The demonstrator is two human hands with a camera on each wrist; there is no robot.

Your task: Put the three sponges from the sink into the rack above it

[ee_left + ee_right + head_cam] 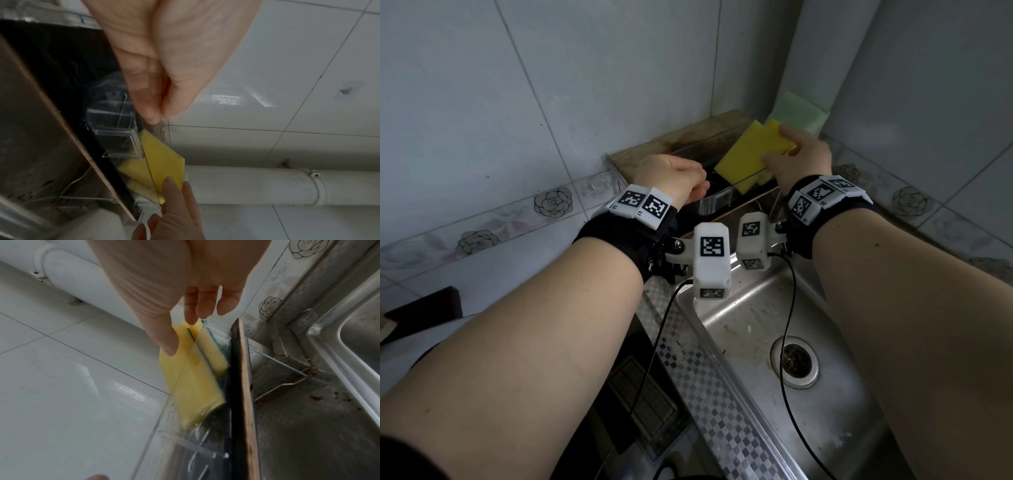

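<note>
My right hand (799,156) pinches the yellow rectangular foam sponge (743,154), half inside the clear plastic holder (717,202) at the steel sink's (750,308) far edge, my left hand (671,176) pinching its rim; next, I judge, a straight slide.

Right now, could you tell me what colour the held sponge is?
The sponge is yellow; clearest in head view.

Behind the left hand (671,178) and right hand (799,159), each wrist wears a black strap (602,234) topped with white blocks (643,205) bearing black-and-white markers, plus a screwed-on white camera housing (711,253) trailing a black cable (794,287)
</note>
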